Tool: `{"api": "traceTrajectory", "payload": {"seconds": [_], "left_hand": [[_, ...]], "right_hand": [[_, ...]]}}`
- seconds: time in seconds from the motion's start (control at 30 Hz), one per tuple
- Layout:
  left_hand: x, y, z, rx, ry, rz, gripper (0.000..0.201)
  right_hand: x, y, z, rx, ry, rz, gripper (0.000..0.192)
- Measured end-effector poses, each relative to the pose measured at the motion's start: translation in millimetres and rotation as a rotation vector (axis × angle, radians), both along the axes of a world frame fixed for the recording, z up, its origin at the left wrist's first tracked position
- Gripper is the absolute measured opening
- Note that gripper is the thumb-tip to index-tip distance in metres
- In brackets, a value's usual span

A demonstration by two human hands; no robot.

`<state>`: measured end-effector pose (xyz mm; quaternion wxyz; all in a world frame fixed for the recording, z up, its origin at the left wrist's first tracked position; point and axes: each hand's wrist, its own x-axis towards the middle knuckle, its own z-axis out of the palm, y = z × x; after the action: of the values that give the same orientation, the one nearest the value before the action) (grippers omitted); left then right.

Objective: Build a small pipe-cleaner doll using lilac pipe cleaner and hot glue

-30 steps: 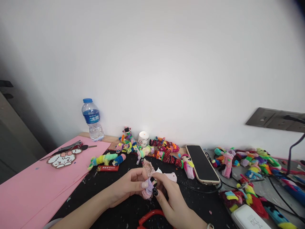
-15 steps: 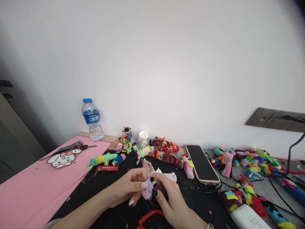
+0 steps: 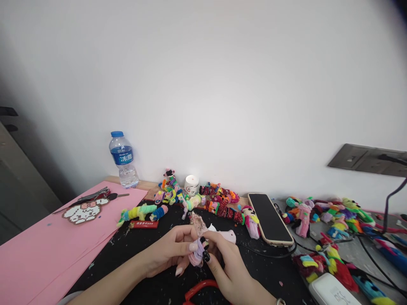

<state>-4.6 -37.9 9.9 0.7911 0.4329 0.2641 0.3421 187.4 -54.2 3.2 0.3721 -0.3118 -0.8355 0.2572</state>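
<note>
Between both hands, low in the middle of the head view, is a small pipe-cleaner figure [image 3: 197, 255] in lilac and pink with some black at its upper right. My left hand [image 3: 171, 250] is closed on its left side, thumb pressed to the lilac coil. From the right, my right hand [image 3: 227, 264] pinches the black part between thumb and forefinger. Just behind the fingertips lie a pinkish clear lump [image 3: 197, 222] and a white piece [image 3: 227, 236], both partly covered. Red handles [image 3: 202, 288], perhaps of scissors or pliers, show below the hands.
Pipe-cleaner figures line the back, with a paper cup [image 3: 191, 186] among them. A phone [image 3: 270, 218], cables and a white power bank [image 3: 332, 290] lie right, near more figures [image 3: 337, 216]. Left are a bottle [image 3: 124, 161], pink paper [image 3: 57, 250] and a red packet [image 3: 144, 225].
The hands and the figure stay almost in place. A lower finger of my left hand has shifted slightly right; the grip looks the same.
</note>
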Motion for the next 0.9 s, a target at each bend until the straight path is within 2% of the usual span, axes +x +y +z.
{"api": "traceTrajectory", "payload": {"seconds": [0.9], "left_hand": [[-0.1,-0.9,2.1,0.008,0.111,0.017,0.023]], "right_hand": [[-1.7,0.4,0.8,-0.047,-0.016,0.009,0.035]]}}
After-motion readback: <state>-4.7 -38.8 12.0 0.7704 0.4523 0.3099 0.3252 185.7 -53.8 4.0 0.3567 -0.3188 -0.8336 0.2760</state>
